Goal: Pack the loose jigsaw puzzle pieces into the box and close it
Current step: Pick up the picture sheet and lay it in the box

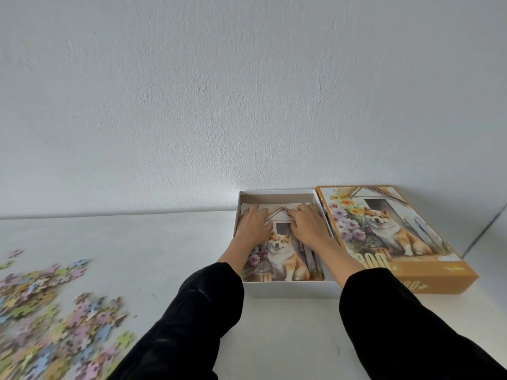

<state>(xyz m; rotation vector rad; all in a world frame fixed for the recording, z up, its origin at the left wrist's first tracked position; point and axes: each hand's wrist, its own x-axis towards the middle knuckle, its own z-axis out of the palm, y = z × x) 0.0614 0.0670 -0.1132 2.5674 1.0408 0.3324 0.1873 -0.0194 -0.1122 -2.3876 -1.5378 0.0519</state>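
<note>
1. Lying loose near left on the counter [178, 256], the puzzle pieces [55, 311] await packing.
2. Left grip [253, 223] and right grip [307, 224], fingers apart, press the picture sheet [282, 259] flat inside the box [288, 289], probably making room.
3. Lid [384, 231] lies just right.

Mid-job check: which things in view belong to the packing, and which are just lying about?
Job: puzzle pieces, left on the table; open box; lid beside it; left hand and right hand, resting on the picture sheet.
Lying about: picture sheet in the box; wall.
</note>
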